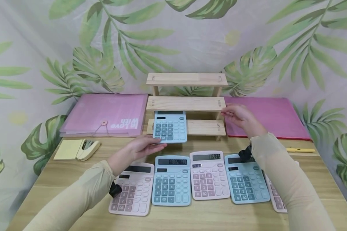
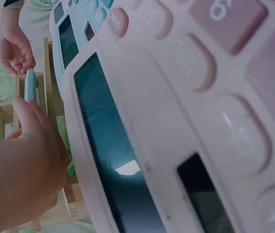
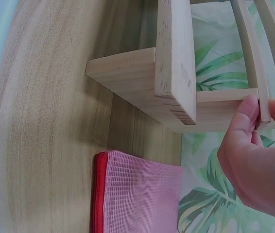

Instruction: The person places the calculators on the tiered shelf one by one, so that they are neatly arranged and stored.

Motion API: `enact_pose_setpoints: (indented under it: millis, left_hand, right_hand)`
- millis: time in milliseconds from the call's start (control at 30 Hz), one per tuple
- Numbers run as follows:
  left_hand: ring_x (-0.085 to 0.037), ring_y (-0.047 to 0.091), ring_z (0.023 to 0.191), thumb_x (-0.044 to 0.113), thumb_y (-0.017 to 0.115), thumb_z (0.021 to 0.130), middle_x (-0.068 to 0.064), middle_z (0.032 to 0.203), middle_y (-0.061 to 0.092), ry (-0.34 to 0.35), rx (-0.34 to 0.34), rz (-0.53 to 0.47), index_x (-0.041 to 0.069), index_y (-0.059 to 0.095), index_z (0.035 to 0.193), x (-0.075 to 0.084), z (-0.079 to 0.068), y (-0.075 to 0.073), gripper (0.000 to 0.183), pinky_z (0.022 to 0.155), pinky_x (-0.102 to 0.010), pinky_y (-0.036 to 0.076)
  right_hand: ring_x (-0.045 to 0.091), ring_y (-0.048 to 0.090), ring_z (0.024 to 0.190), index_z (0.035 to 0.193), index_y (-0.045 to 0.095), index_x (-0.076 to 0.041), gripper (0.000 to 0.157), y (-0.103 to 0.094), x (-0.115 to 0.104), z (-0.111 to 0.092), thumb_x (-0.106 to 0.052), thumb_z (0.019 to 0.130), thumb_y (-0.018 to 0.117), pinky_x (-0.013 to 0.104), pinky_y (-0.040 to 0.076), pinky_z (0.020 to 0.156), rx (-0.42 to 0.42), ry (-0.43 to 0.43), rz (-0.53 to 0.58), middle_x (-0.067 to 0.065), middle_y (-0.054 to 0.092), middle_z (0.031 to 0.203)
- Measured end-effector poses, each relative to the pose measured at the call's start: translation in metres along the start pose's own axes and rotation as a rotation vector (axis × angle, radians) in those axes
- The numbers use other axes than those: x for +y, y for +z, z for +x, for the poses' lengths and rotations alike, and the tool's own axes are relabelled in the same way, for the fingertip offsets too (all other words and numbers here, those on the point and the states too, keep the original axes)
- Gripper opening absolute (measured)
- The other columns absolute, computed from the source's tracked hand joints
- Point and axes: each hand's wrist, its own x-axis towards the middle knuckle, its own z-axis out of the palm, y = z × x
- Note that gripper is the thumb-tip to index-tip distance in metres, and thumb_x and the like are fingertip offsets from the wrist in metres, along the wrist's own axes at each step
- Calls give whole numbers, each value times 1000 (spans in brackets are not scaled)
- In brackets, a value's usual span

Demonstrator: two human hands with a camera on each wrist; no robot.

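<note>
Left hand (image 1: 138, 149): pinches blue calculator (image 1: 170, 127) by its near left corner.
Blue calculator: far edge hidden by the middle wooden board (image 1: 186, 103).
Right hand (image 1: 243, 118): pinches that board's right end.
Corner hold: could let it twist and drop.

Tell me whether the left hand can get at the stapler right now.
Probably not as things stand: the left hand holds a blue calculator at the wooden rack. Otherwise the way looks free; in the head view, nothing lies on the cream stapler.

Calculator (image 1: 170, 127) pale blue; backdrop (image 1: 202, 41) green-leaf patterned.
</note>
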Motion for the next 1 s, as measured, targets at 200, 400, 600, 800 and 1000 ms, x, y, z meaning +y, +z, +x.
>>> enact_pose_setpoints:
  millis: [200, 400, 600, 800, 1000]
  left_hand:
    - [-19, 68, 90, -6, 42, 92, -15, 95, 64, 13, 37, -80, -5, 45, 113, -2, 5, -3, 21, 91, -26, 54]
    - [-23, 65, 101, -3, 41, 94, -20, 121, 53, 6, 61, -89, -4, 35, 131, -3, 0, -6, 38, 98, -29, 50]
    - [-38, 38, 132, 25, 41, 98, -27, 148, 23, 71, 88, 380, 1, 12, 146, -1, -47, -14, 61, 113, -44, 35]
    - [-28, 61, 88, 45, 50, 91, -19, 107, 62, 235, 401, 1277, -3, 43, 128, -26, -108, -40, 60, 73, -37, 57]
    - [-18, 55, 65, 73, 50, 76, -7, 79, 61, 42, 626, 1617, -1, 58, 95, -85, -140, -51, 77, 48, -30, 45]
  right_hand:
    - [10, 63, 82, 147, 13, -2, 66, 1, 1, 3, 6, 90, 46, 19, 55, 83, -11, -6, 9, -1, 65, 87]
    - [9, 63, 81, 148, 13, -3, 67, 5, 1, 1, 5, 90, 46, 19, 55, 83, -7, -6, 1, -1, 65, 87]
    - [10, 63, 82, 147, 17, -5, 66, 9, 2, 3, 4, 90, 49, 20, 55, 84, -3, -5, 2, -1, 64, 90]
    - [9, 62, 84, 148, 10, -5, 69, 5, 1, 0, 5, 91, 46, 19, 53, 86, -12, -7, -2, -1, 64, 88]
    - [9, 63, 82, 148, 10, -5, 69, 2, 1, -1, 5, 91, 47, 20, 53, 86, -4, -3, 2, -2, 66, 85]
